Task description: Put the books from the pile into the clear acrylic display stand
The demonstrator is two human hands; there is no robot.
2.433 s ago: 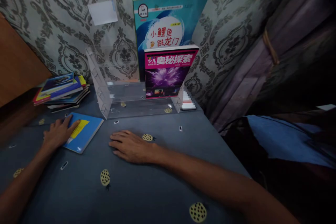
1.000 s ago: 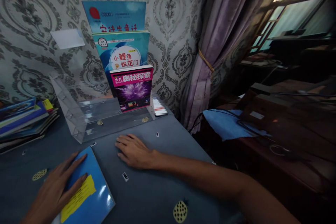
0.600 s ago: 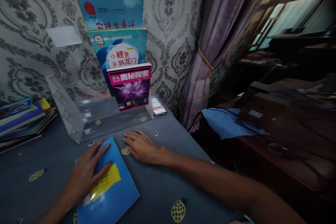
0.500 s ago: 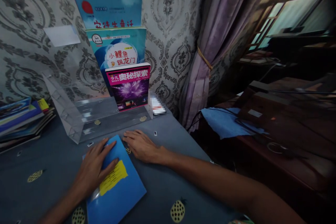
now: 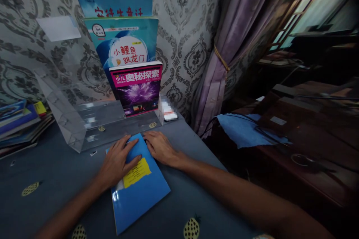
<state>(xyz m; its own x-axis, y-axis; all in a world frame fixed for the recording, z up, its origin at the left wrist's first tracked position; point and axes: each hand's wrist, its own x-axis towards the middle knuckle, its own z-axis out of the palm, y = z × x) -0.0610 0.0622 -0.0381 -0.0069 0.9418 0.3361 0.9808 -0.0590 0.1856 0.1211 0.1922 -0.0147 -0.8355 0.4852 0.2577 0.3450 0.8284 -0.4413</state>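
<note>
Lying flat on dark blue cloth surface [image 5: 56, 179]: thin blue booklet with yellow label [image 5: 138, 183], under spread open left hand [image 5: 117, 162]; right hand [image 5: 161, 149], fingers open, touching its far corner.

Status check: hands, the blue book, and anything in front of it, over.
Left hand flat on blue book. Right hand at its top right corner. Book flat on tablecloth. Clear rack directly ahead.

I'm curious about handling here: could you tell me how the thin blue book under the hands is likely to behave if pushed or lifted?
The blue book lies flat and looks thin, so it would probably flex if lifted by one edge. Its cover shows glare, so it likely slides easily on the tablecloth. The left hand rests flat on it and the right hand touches its edge, suggesting it feels light.
</note>
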